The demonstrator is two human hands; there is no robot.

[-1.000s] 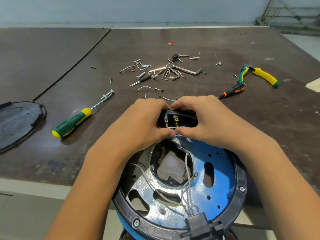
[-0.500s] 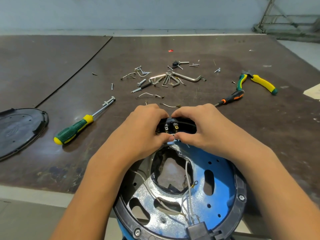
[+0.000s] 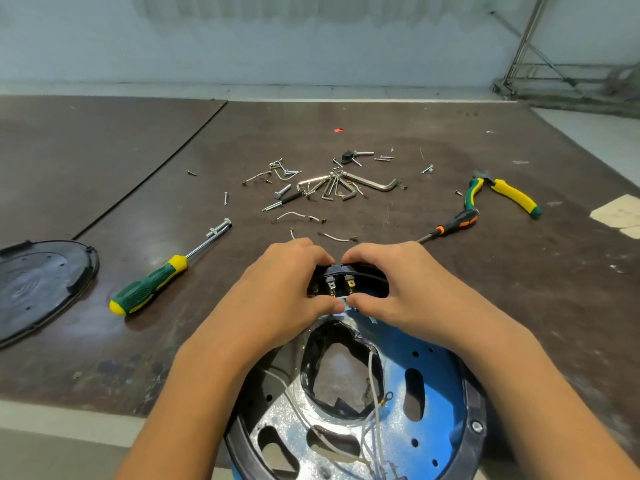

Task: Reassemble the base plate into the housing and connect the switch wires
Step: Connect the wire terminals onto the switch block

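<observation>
Almost nothing has moved since the earlier frames: our left hand (image 3: 277, 292) and right hand (image 3: 408, 292) stay at the same place, only the thumbs are now pressed closer together.

Both hands are clamped on the switch (image 3: 337, 284). The fingers curl over its far side and the thumbs meet just under its metal tabs. Something white, we think a wire end, sits between the thumbs, but it is too small to be sure. The switch sits at the far rim of the housing (image 3: 474, 410), which stands at the near edge of the desk (image 3: 104, 358).

We judge the first part as mostly done, because the blue base plate (image 3: 440, 368) already lies inside the housing. If it is fixed with screws we cannot tell.

The second part is only starting. The tabs of the switch look bare, and the white wires (image 3: 372, 375) hang loose over the plate, one ring end free. They remain to be pushed on.

The black cover (image 3: 41, 282) still lies at the left edge of the desk, apart from the housing. The screws and keys (image 3: 329, 185) are spread in the middle, and the green screwdriver (image 3: 152, 285) lies unused between the cover and our hands.
</observation>
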